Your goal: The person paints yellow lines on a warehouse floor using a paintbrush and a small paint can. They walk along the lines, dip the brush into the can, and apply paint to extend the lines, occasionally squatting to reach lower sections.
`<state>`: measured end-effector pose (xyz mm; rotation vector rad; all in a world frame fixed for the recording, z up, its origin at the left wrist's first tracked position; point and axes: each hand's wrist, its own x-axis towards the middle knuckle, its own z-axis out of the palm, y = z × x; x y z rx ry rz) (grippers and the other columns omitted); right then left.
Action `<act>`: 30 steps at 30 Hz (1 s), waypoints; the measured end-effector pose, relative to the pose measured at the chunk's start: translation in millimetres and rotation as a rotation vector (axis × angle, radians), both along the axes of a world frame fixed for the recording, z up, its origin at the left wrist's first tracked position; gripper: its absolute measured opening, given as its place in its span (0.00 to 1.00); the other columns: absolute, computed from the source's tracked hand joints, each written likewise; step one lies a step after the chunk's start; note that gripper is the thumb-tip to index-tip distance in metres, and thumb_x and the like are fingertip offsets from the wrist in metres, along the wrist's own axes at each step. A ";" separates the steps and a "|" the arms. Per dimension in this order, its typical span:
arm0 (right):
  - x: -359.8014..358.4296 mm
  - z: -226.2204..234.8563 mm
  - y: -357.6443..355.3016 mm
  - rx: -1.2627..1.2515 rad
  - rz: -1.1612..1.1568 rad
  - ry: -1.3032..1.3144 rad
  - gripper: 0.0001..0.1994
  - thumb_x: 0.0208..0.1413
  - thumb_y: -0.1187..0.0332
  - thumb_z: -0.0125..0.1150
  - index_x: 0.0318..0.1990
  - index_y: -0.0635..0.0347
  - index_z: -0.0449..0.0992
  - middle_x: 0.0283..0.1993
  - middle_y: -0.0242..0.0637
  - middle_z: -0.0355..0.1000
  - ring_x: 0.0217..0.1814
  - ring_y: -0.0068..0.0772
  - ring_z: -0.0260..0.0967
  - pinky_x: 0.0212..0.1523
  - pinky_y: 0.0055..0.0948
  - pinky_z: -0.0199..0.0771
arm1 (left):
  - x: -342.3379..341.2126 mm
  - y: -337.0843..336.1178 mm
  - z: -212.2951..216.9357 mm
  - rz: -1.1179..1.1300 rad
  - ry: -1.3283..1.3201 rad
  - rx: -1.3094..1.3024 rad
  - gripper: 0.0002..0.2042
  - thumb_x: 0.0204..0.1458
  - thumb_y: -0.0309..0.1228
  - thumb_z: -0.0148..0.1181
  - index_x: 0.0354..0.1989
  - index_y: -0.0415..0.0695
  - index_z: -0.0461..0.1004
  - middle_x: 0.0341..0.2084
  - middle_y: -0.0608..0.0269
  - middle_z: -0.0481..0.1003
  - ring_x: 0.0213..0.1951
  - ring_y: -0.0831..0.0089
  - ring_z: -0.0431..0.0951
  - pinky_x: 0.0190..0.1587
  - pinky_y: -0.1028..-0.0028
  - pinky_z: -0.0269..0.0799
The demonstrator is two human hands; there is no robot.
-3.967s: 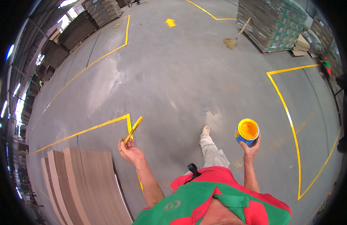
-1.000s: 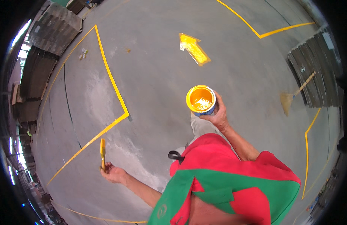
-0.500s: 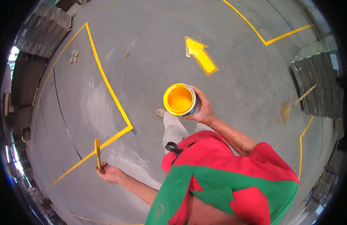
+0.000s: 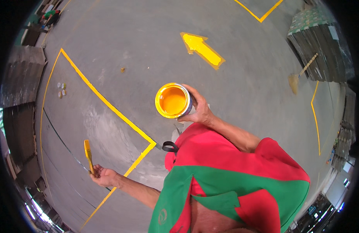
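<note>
My right hand [image 4: 199, 110] grips an open can of yellow paint [image 4: 173, 101], held in front of my chest above the concrete floor. My left hand [image 4: 103, 176] is stretched out to the lower left and holds a paintbrush [image 4: 88, 153] with yellow bristles pointing up. Just right of the brush, a painted yellow floor line [image 4: 109, 106] runs diagonally and bends at a corner near my body. My red and green shirt [image 4: 226, 178] fills the lower middle.
A painted yellow arrow [image 4: 203, 48] lies on the floor ahead. A broom [image 4: 300, 75] leans by a wrapped pallet stack [image 4: 319, 46] at the right. Dark stacked sheets [image 4: 20, 77] line the left edge. A few small lids [image 4: 61, 89] lie on the floor.
The view has swung round; the arrow and line corner sit closer to centre. The paint can has come nearer my chest. My left hand still carries the brush.
</note>
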<state>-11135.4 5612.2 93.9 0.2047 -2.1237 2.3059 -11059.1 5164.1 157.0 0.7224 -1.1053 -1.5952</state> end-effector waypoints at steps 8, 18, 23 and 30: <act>-136.4 -19.2 -90.9 0.035 0.011 0.063 0.57 0.28 0.66 0.89 0.71 0.59 0.60 0.68 0.45 0.67 0.71 0.44 0.65 0.73 0.38 0.61 | -95.6 -71.4 -9.0 0.118 0.021 0.044 0.13 0.64 0.32 0.53 0.44 0.31 0.74 0.34 0.51 0.76 0.35 0.63 0.76 0.43 0.67 0.76; -338.2 32.7 -200.9 0.079 0.214 0.125 0.60 0.28 0.72 0.88 0.74 0.60 0.56 0.70 0.40 0.63 0.72 0.35 0.62 0.75 0.34 0.59 | -190.8 -164.8 13.1 0.263 -0.062 0.049 0.13 0.64 0.31 0.53 0.44 0.31 0.74 0.34 0.51 0.75 0.35 0.62 0.75 0.44 0.68 0.75; -405.1 37.7 -238.3 0.092 0.195 0.124 0.59 0.28 0.73 0.87 0.73 0.59 0.57 0.68 0.40 0.64 0.71 0.34 0.63 0.74 0.33 0.60 | -266.6 -194.3 10.4 0.252 -0.067 0.054 0.13 0.63 0.31 0.53 0.43 0.30 0.74 0.35 0.51 0.76 0.35 0.62 0.75 0.44 0.67 0.75; -464.9 33.5 -323.0 0.085 0.129 0.169 0.59 0.27 0.71 0.88 0.72 0.59 0.58 0.68 0.42 0.66 0.70 0.39 0.64 0.73 0.35 0.61 | -382.3 -300.8 -11.3 0.139 -0.034 0.052 0.12 0.63 0.31 0.54 0.44 0.31 0.74 0.34 0.51 0.76 0.36 0.62 0.76 0.44 0.66 0.75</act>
